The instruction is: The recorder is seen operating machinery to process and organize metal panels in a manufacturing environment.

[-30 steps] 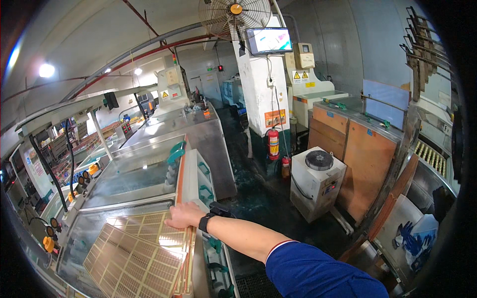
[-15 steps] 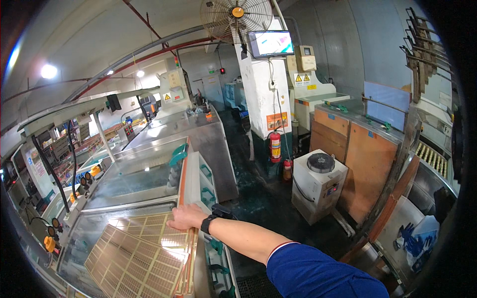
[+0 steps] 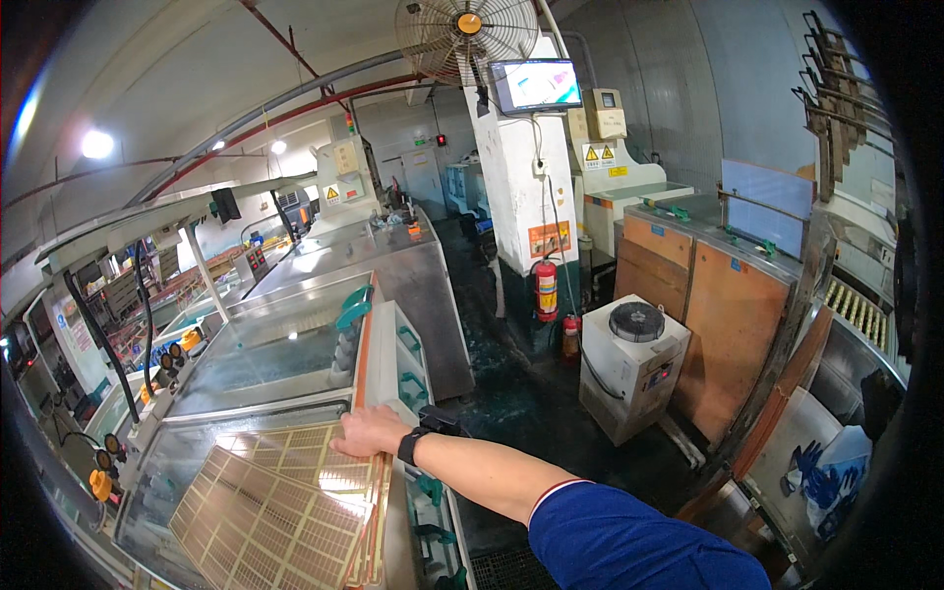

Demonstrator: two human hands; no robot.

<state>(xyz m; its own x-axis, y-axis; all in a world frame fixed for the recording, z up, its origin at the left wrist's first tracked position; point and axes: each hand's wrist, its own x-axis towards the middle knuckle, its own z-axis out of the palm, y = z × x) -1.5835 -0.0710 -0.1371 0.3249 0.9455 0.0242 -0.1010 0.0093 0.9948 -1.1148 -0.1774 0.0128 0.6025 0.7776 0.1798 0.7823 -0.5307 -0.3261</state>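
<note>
My right hand (image 3: 372, 432) reaches in from the lower right, a dark watch on its wrist. Its fingers are curled and closed at the far right corner of a gold-and-copper circuit board panel (image 3: 339, 467). Whether they grip the panel or the rim beside it is hidden. Over that panel lies another circuit board panel (image 3: 265, 516), turned at an angle, with a grid of small rectangles. Further panel edges show under them at the right. Both lie on the clear lid (image 3: 162, 472) of a wet-process machine. My left hand is out of view.
A second clear lid (image 3: 261, 359) with a green handle (image 3: 354, 307) lies beyond. Right of the aisle stand a white chiller box (image 3: 634, 369), a fire extinguisher (image 3: 546, 290) by the pillar (image 3: 516, 187), and brown-panelled cabinets (image 3: 737, 339). Blue gloves (image 3: 824, 482) lie at lower right.
Almost nothing differs. My right hand keeps its place at the panel's corner, and the panels lie as before; the view shifts very slightly.
</note>
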